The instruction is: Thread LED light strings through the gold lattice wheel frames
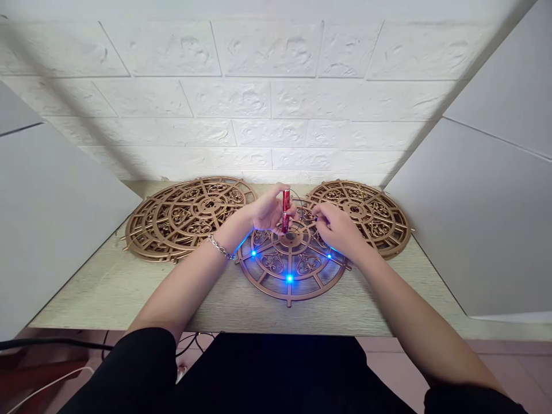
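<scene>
My left hand [272,211] holds two red batteries [286,210] end to end, upright between thumb and fingers, above the middle ornate disc. A thin dark wire curves from the batteries' top toward the right. My right hand [334,226] is closed over the disc's right side, its fingertips pinched at something small and dark that I cannot make out. Beneath both hands lies the bronze openwork disc [289,296], with blue lights [290,278] glowing on its ring. Its far part is partly hidden by my hands.
Stacked bronze discs [172,221] lie at the left of the wooden table [207,313], and another stack [383,221] at the right. A white brick-patterned wall [271,98] stands behind; pale panels rise on both sides. Cables [56,342] hang below the table's left front edge.
</scene>
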`<state>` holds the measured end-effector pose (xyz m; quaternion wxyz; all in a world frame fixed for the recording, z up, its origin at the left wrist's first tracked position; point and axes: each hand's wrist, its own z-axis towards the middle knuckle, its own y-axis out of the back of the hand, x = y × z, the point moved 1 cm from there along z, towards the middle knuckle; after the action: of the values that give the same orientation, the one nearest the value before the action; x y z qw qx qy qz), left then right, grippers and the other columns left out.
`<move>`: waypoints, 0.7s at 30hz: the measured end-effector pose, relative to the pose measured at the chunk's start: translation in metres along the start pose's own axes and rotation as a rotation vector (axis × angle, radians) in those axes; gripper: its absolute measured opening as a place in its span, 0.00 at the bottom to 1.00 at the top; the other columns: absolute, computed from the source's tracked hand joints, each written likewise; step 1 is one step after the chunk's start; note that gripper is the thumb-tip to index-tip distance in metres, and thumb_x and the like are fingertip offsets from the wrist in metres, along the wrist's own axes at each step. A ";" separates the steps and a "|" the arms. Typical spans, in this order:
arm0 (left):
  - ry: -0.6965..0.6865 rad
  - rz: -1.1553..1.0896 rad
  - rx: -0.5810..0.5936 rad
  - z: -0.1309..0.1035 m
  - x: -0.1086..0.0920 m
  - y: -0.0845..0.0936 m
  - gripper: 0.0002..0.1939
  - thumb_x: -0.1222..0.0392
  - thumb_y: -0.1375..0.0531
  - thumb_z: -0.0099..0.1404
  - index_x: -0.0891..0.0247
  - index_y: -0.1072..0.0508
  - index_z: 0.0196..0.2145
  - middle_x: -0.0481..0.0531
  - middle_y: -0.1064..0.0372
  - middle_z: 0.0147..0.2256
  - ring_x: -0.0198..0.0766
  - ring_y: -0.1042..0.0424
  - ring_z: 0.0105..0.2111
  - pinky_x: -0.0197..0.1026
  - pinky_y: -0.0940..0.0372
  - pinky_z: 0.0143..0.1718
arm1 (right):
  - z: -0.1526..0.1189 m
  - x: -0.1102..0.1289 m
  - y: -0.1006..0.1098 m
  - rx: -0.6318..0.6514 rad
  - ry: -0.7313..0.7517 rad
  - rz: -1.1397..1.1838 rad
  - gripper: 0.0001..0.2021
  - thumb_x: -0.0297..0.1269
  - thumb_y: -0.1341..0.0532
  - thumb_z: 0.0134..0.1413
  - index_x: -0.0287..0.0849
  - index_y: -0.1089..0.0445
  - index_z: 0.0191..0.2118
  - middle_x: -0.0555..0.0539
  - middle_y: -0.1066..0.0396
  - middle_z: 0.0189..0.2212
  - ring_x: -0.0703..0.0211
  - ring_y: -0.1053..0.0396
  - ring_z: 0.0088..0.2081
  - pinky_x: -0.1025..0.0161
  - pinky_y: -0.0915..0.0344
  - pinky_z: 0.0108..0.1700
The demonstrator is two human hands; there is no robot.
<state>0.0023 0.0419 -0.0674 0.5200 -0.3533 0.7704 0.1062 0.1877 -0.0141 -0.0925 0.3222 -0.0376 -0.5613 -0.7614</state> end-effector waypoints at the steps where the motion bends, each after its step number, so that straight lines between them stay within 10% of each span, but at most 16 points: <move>1: -0.001 0.062 -0.006 -0.002 -0.001 -0.001 0.24 0.38 0.59 0.56 0.61 0.44 0.20 0.52 0.36 0.29 0.36 0.39 0.25 0.41 0.40 0.27 | 0.000 0.001 0.003 0.058 -0.007 -0.023 0.10 0.27 0.51 0.50 0.41 0.34 0.35 0.47 0.31 0.34 0.59 0.35 0.34 0.64 0.42 0.36; 10: -0.072 0.690 -0.122 -0.024 -0.014 0.006 0.21 0.45 0.58 0.61 0.62 0.41 0.21 0.49 0.44 0.20 0.33 0.47 0.20 0.39 0.45 0.25 | -0.006 0.009 0.017 0.581 -0.127 -0.131 0.11 0.40 0.45 0.50 0.41 0.32 0.23 0.50 0.31 0.24 0.64 0.38 0.24 0.66 0.49 0.25; 21: -0.070 0.909 -0.215 -0.048 -0.028 0.014 0.29 0.41 0.62 0.64 0.64 0.31 0.29 0.48 0.46 0.19 0.33 0.46 0.20 0.38 0.45 0.24 | -0.011 0.022 0.009 0.634 -0.126 -0.199 0.12 0.34 0.47 0.49 0.41 0.43 0.18 0.51 0.40 0.18 0.66 0.47 0.20 0.66 0.54 0.22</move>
<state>-0.0361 0.0386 -0.0247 0.4072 -0.0281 0.8135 0.4142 0.1785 -0.0347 -0.0799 0.2065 0.0723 -0.7900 -0.5728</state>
